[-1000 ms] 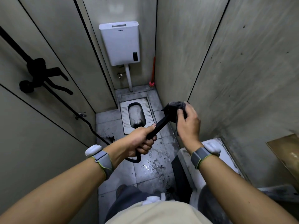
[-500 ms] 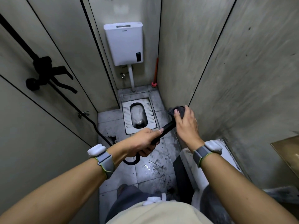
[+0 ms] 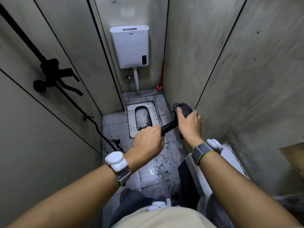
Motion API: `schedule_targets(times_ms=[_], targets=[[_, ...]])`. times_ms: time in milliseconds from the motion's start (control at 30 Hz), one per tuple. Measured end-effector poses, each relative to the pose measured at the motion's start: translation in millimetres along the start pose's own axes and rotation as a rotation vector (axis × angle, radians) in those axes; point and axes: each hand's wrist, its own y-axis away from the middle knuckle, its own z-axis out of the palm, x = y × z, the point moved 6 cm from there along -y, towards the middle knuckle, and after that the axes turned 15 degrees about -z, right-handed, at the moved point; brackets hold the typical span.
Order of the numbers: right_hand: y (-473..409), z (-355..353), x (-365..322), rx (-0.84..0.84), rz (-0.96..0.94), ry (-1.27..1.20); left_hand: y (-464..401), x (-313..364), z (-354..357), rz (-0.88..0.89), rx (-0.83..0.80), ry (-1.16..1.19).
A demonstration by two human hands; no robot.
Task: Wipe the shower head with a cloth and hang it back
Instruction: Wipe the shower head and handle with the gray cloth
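Narrow grey stall: right hand [image 3: 189, 122] clamps the cloth [image 3: 183, 107] lower over the shower head, left hand [image 3: 148, 139] fisted around its handle [image 3: 169, 126] — wiping continues.

You grip a matt black handle [image 3: 169, 127] and a grey, fuzzy cloth [image 3: 184, 108]. The floor tiles [image 3: 158, 171] look wet and glossy; the cistern [image 3: 131, 46] is smooth white plastic.
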Motion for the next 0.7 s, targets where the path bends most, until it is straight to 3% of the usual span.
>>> schedule_targets(times_ms=[167,500,567,700], targets=[[15.7,3.3,-4.5,-0.074,-0.249,0.028,-10.6,-8.6,-4.7,0.042,-0.030,0.014],[17.6,-18.3,8.2,-0.155,-0.631,0.197,-40.3,-23.6,-4.2,-0.006,-0.333,0.140],[13.9,-22.3,13.3,-0.116,-0.605,0.082,-43.7,-23.8,-9.0,0.035,-0.345,0.136],[3.0,-22.4,22.2,-0.103,-0.313,-0.160,-43.5,-21.8,-15.1,0.095,-0.345,0.134]])
